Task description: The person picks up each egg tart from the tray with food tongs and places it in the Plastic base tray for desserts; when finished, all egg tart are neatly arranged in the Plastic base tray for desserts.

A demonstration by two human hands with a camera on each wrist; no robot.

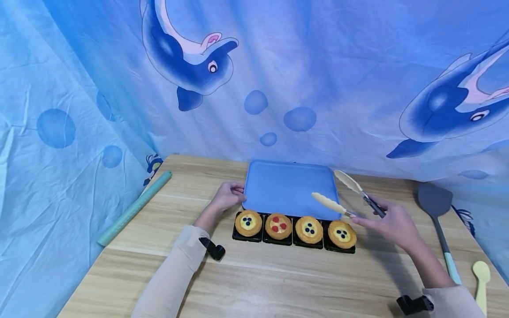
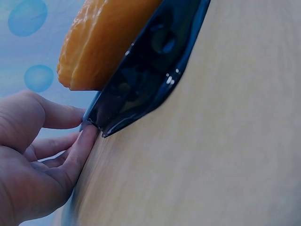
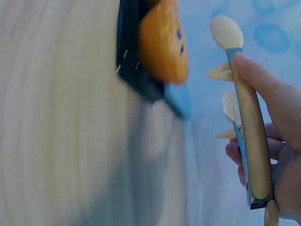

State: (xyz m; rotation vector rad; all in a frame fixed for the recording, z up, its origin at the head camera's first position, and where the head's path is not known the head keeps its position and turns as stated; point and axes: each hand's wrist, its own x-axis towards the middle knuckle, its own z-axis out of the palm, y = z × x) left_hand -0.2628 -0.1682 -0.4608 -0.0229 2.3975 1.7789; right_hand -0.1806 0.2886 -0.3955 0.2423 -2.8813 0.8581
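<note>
My left hand (image 1: pixel 229 196) is at the left edge of a flat blue tray (image 1: pixel 290 185), pinching its rim between thumb and fingers. In front of that tray, a row of black plastic trays (image 1: pixel 248 238) holds egg tarts. Three tarts have dark blue berries, like the rightmost tart (image 1: pixel 342 234); one tart (image 1: pixel 278 226) has red fruit pieces. A pair of kitchen tongs (image 3: pixel 254 136) with cream tips is gripped by my right hand (image 1: pixel 393 223). The tongs' arms are spread, with nothing between their tips, above the blue tray's right side.
A teal cylindrical roll (image 1: pixel 135 207) lies along the table's left edge. On the right are a grey spatula (image 1: pixel 435 201) with a mint handle and a pale yellow spoon (image 1: pixel 481 278). A blue dolphin-print curtain (image 1: pixel 278 75) hangs behind the wooden table (image 1: pixel 270 282).
</note>
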